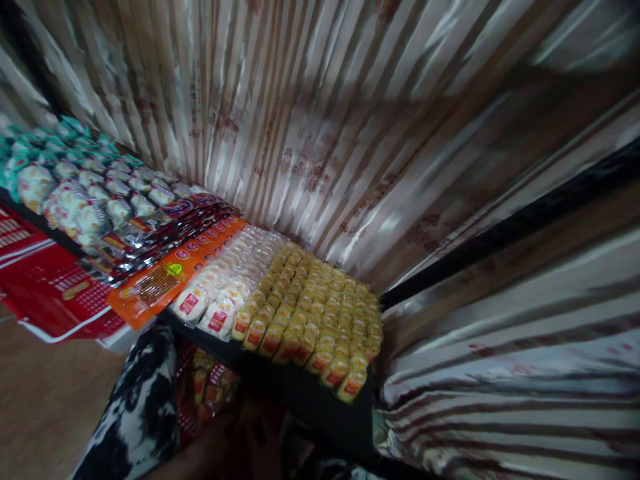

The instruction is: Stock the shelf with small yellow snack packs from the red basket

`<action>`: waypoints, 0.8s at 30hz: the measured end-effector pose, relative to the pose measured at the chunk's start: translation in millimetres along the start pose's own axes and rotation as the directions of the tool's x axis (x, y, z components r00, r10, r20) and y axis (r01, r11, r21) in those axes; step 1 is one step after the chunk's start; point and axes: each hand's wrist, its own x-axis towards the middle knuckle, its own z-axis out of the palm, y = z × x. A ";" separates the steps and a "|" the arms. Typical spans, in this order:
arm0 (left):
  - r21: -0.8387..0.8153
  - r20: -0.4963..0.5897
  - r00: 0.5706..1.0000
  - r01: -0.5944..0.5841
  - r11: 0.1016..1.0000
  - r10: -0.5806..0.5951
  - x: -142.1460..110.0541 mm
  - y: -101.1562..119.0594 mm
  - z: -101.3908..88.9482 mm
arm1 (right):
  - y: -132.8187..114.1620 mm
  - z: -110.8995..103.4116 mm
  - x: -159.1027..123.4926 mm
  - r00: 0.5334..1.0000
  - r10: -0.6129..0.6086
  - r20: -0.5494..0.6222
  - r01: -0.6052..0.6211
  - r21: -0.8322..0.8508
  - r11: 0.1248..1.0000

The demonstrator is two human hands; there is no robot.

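Note:
My left hand [223, 430] is low in the picture, dark and blurred, with its forearm coming in from the bottom edge. Beside it, my right hand [263, 433] is also in deep shadow under the shelf edge. The fingers of both are too dark to read, and so is anything in them. Close above them are yellow-wrapped snacks [203, 383] in a red, white-dotted container [187, 413]. On the black shelf [320, 407] over the hands stand rows of small yellow-wrapped snacks [310, 313]. White-wrapped snacks [220, 293] lie left of these.
Further left on the shelf are orange packets [175, 267], silver packets [145, 233] and white-and-teal packs [75, 167]. A red box [55, 287] stands on the floor below. Pleated plastic sheeting [300, 133] hangs behind, crossed by a black bar [500, 230]. My patterned trouser leg [137, 400] shows lower left.

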 end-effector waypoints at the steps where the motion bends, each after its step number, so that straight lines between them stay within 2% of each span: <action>1: -0.006 0.028 0.999 -0.030 1.000 0.030 -5.7 3.7 -1.7 | 4.0 0.2 -4.5 0.999 0.033 -0.027 -0.032 0.020 0.999; 5: 0.059 0.104 0.986 -0.134 0.989 0.127 -28.7 28.2 -16.4 | 5.4 -5.2 -25.0 0.977 0.138 -0.161 -0.113 0.156 0.981; 9: 0.158 0.075 0.982 -0.182 0.971 0.172 -44.8 62.3 -26.7 | -9.9 -24.7 -42.3 0.973 0.074 -0.220 -0.026 0.216 0.976; 14: 0.125 -0.038 0.970 -0.233 0.965 0.239 -50.7 102.5 -17.6 | -24.0 -58.3 -55.5 0.952 -0.014 -0.306 0.055 0.125 0.991; 16: 0.126 -0.065 0.954 -0.285 0.950 0.294 -49.8 118.7 -13.1 | -27.9 -71.6 -57.8 0.934 -0.033 -0.356 0.067 0.085 0.994; 18: 0.139 -0.048 0.930 -0.354 0.925 0.364 -48.0 136.4 -10.9 | -32.3 -85.1 -58.4 0.914 -0.066 -0.401 0.098 0.058 0.994; 22: 0.166 0.024 0.832 -0.550 0.819 0.554 -42.6 175.2 -11.1 | -41.5 -111.9 -56.7 0.860 -0.139 -0.491 0.157 -0.004 0.988; 24: 0.182 0.068 0.809 -0.586 0.790 0.584 -39.6 195.6 -11.5 | -46.4 -124.0 -55.3 0.817 -0.169 -0.552 0.176 -0.040 0.984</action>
